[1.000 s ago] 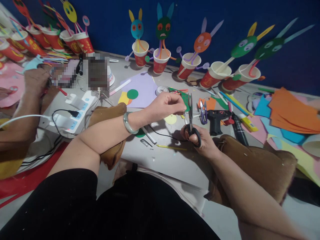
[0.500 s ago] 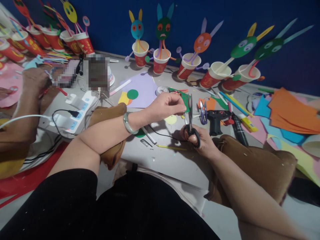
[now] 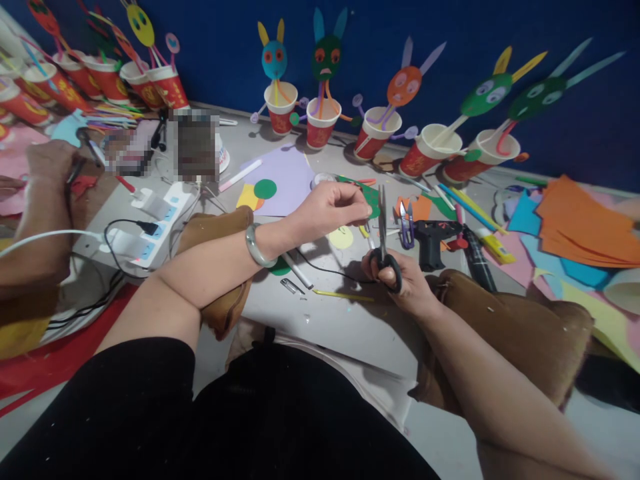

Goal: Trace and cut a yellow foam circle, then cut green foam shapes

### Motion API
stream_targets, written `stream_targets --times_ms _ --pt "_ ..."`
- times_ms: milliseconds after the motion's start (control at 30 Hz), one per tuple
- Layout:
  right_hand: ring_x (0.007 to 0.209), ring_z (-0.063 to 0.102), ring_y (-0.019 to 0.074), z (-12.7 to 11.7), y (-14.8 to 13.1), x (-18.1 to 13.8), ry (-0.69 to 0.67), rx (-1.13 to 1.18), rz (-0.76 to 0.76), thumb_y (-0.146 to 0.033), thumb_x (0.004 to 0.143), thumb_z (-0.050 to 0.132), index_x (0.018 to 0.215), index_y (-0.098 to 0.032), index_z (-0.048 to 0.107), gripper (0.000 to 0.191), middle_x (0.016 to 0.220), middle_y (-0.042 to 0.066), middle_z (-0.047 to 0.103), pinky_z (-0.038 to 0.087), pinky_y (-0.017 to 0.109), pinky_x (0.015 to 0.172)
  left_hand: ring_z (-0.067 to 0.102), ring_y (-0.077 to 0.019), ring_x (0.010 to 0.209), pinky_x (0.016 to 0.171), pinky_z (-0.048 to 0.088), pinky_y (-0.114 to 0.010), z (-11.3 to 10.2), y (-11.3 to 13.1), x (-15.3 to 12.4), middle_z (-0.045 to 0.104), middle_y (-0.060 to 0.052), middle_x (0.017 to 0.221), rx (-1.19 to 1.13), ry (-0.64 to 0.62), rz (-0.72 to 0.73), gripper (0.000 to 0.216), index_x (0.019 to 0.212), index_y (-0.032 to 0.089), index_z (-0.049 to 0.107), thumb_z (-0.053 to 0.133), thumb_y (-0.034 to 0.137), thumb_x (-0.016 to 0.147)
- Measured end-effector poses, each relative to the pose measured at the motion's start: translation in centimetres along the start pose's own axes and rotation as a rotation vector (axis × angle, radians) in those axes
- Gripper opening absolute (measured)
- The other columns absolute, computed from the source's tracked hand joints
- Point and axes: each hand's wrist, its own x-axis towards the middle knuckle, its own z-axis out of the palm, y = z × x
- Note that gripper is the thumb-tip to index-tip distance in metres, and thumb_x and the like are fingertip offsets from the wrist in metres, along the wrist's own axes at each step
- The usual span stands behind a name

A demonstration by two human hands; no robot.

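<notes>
My right hand (image 3: 400, 280) grips a pair of black-handled scissors (image 3: 383, 223) whose blades point up, nearly together. Just left of the blades is my left hand (image 3: 337, 205), its thumb and fingertips pinched; whatever they hold is too small to make out. A bangle (image 3: 257, 247) circles my left wrist. Beneath the hands lie a pale yellow paper disc (image 3: 341, 237) and a green paper piece (image 3: 371, 200). A yellow stick (image 3: 345, 295) and a nail clipper (image 3: 292, 287) rest on the table in front of me.
Paper cups with bug-like paper figures (image 3: 324, 127) line the blue wall. To the right are thread snips (image 3: 407, 225), a black glue gun (image 3: 434, 243) and orange paper sheets (image 3: 575, 223). At left stand a power strip (image 3: 160, 227) with cables and another person's hand (image 3: 53, 163).
The scissor blades have closed together a little. My left hand has barely shifted. At the left, the other person's hand has moved slightly left, and a dark tool now shows beside it.
</notes>
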Motion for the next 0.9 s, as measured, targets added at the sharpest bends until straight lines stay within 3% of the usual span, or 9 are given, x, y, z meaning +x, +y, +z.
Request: stream_targets --times_ms 133,267,433,600,900 --pt "0.059 0.044 0.0163 0.2 -0.3 0.3 0.058 0.122 0.034 -0.089 0.078 0.07 0.066 -0.023 0.054 0.069 0.063 0.001 0.052 0.035 0.034 0.056 0.061 -0.0053 0.066 0.069 0.05 -0.022 0.1 0.0 -0.1 0.067 0.001 0.067 0.0 -0.026 -0.04 0.026 0.064 0.014 0.064 0.069 0.011 0.09" --pt "0.057 0.043 0.0158 0.1 -0.1 0.6 0.148 0.206 0.097 -0.075 0.082 0.077 0.068 -0.023 0.058 0.057 0.063 0.001 0.053 0.033 0.033 0.052 0.063 -0.0068 0.067 0.07 0.052 -0.022 0.4 -0.4 -0.1 0.07 -0.001 0.07 -0.007 -0.116 -0.093 0.024 0.065 0.013 0.066 0.067 0.012 0.089" --pt "0.061 0.05 0.0152 0.0 -0.1 0.9 0.28 0.275 0.134 -0.069 0.067 0.093 0.073 -0.023 0.067 0.053 0.071 0.002 0.06 0.041 0.032 0.054 0.06 -0.0075 0.065 0.065 0.047 -0.021 0.7 -1.3 -0.1 0.067 -0.001 0.065 0.117 -0.259 -0.116 0.022 0.064 0.012 0.068 0.066 0.012 0.086" --pt "0.055 0.047 0.013 -0.1 0.1 0.8 0.266 0.26 0.145 -0.063 0.063 0.096 0.076 -0.021 0.068 0.052 0.065 -0.001 0.057 0.039 0.031 0.05 0.057 -0.0065 0.061 0.063 0.041 -0.021 0.8 -1.5 -0.1 0.066 0.001 0.061 0.266 -0.309 -0.087 0.023 0.061 0.012 0.067 0.062 0.007 0.083" --pt "0.055 0.044 0.0113 -0.1 0.0 0.8 0.247 0.286 0.179 -0.056 0.061 0.099 0.073 -0.021 0.066 0.05 0.065 -0.002 0.054 0.036 0.029 0.051 0.062 -0.007 0.063 0.066 0.049 -0.02 1.0 -1.1 -0.2 0.068 -0.001 0.065 0.123 -0.283 -0.166 0.024 0.067 0.011 0.069 0.065 0.007 0.09"
